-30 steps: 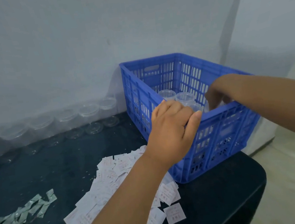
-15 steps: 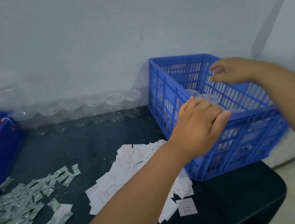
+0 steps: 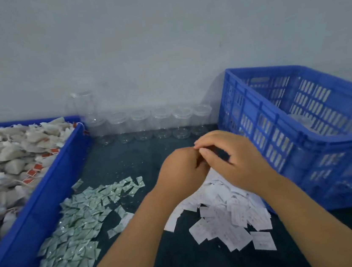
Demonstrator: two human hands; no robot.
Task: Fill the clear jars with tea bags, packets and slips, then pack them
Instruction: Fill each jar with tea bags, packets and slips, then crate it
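Above the middle of the counter (image 3: 142, 159): left hand (image 3: 181, 170) and right hand (image 3: 236, 161), backs up, touching each other.

- Left hand: curled into a loose fist, fingertips hidden underneath.
- Right hand: curled, fingertips laid against the left knuckles.
- Grip: cannot tell whether either hand pinches anything, as the contact zone is blurred.

Directly beneath the hands and on toward the near edge: heap of white slips (image 3: 229, 211), loosely overlapped, reaching the foot of the blue crate (image 3: 306, 157).

Left of the slips, from the centre of the counter down to the near left corner: scatter of green-silver packets (image 3: 81, 216), apart from the slips.

Along the left edge: blue tray (image 3: 51, 193), heaped with tea bags (image 3: 7, 158), red tags visible on several.

Along the far edge, against the wall, between tray and crate: row of clear jars (image 3: 160, 122), upright, just beside one another. At the left end of the row: one taller clear shape, too blurred to identify.

Along the right edge: the blue crate, slatted walls, pale jar tops faintly visible inside.
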